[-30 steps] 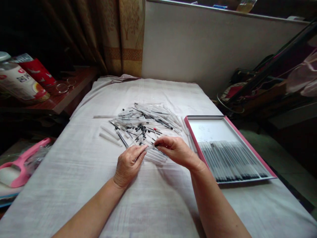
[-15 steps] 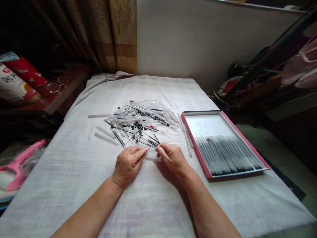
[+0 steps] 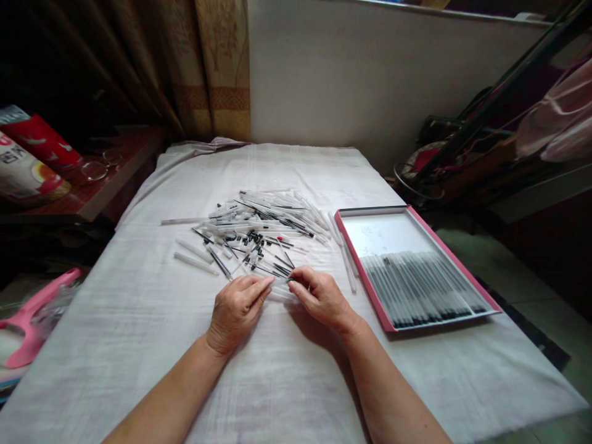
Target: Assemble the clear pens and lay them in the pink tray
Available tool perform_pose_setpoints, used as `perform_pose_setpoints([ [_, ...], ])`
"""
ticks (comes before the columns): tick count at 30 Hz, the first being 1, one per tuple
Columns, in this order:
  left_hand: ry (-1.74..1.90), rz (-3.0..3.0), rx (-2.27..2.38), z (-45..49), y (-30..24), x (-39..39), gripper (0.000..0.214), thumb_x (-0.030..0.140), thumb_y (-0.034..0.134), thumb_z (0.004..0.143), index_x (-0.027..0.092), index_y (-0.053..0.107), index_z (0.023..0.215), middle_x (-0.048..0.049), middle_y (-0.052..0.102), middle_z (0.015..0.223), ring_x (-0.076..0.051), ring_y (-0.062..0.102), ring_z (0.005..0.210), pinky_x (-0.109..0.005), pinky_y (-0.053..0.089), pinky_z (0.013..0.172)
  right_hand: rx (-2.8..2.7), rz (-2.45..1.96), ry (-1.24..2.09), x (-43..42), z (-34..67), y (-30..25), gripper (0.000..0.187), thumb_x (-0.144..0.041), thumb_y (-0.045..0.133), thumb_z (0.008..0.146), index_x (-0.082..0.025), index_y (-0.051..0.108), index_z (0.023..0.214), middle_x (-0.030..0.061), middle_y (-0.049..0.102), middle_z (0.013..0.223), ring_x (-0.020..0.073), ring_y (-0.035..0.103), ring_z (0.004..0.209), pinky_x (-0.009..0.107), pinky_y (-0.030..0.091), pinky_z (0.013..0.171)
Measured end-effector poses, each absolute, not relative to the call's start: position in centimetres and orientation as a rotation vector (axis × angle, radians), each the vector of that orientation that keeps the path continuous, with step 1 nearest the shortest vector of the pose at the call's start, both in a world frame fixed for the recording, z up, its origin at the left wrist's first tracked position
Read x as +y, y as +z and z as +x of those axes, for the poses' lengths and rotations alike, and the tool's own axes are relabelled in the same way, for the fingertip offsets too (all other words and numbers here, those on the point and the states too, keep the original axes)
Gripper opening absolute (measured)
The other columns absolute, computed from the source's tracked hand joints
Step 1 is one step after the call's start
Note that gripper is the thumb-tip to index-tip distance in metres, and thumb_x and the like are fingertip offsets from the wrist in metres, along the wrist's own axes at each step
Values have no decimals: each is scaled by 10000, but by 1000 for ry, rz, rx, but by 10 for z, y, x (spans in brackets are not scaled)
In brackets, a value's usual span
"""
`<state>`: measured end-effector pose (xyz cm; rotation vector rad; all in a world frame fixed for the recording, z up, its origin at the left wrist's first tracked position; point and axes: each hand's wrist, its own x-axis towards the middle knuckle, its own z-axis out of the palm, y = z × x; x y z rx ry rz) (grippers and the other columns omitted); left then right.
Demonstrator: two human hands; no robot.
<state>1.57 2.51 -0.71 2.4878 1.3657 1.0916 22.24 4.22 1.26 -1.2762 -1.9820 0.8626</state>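
Over the cloth-covered counter, the left hand pinches what looks like a clear tube; the right hand pinches a small dark piece. To their right, an open pink-sided box holds clear pens in a row, dark ends nearest. Just past the hands, loose pen parts lie heaped. Farther left are a labelled jar and a red container.

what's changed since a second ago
The right hand has drawn back toward the person, uncovering more of the clear tubes beside the box; whether it took hold of anything new is unclear. The left hand barely shifted; the box, its row of pens and the loose parts stayed put.
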Motion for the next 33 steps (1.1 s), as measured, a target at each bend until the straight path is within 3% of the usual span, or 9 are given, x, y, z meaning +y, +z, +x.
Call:
perform_pose_setpoints([
  [6,1063,2539,1344,16,-7,25,242,242,525,936,211,669,1128,-50,716,908,-169,648,825,-279,515,748,-2006,-1314,865,43,224,7,367,-352,443,939,-189,578,639,2,600,589,118,545,573,225,391,577],
  [10,1081,2493,1363,16,-7,26,243,246,521,938,212,675,1122,-52,715,902,-164,648,814,-278,520,743,-1914,-1260,979,43,225,10,148,-303,527,892,-195,624,919,1,659,729,119,577,625,220,418,595],
  [12,1092,2479,1375,15,-8,26,242,246,523,937,205,677,1120,-55,714,906,-167,649,817,-280,524,746,-1856,-1236,1025,43,226,11,141,-267,550,869,-198,608,977,0,664,759,118,579,632,221,429,602],
  [16,1083,2482,1375,15,-8,26,250,250,523,936,218,679,1130,-53,715,908,-168,650,824,-282,525,760,-1830,-1222,1018,44,224,9,93,-249,533,868,-198,611,870,-1,655,733,125,583,659,235,445,641],
  [21,1083,2489,1365,16,-8,25,249,252,515,941,211,678,1124,-53,716,911,-170,649,824,-284,522,757,-1874,-1281,974,45,222,7,268,-306,478,914,-195,585,694,-1,636,643,117,567,601,234,427,612],
  [27,1067,2484,1374,16,-8,25,242,248,522,936,204,677,1117,-57,714,906,-172,648,821,-287,525,756,-1843,-1207,1029,44,225,7,155,-285,545,875,-194,619,976,1,658,743,125,585,653,233,444,621],
  [30,1069,2484,1366,16,-8,25,248,247,520,936,212,677,1125,-56,714,907,-170,648,825,-287,526,755,-1865,-1203,981,45,225,6,117,-262,552,865,-190,641,885,8,660,746,131,588,677,240,449,649],
  [33,1074,2494,1356,17,-7,25,252,244,521,935,218,676,1132,-53,715,905,-167,651,828,-283,525,754,-1897,-1248,958,46,225,5,230,-290,509,899,-186,629,731,2,641,662,123,574,621,238,432,620],
])
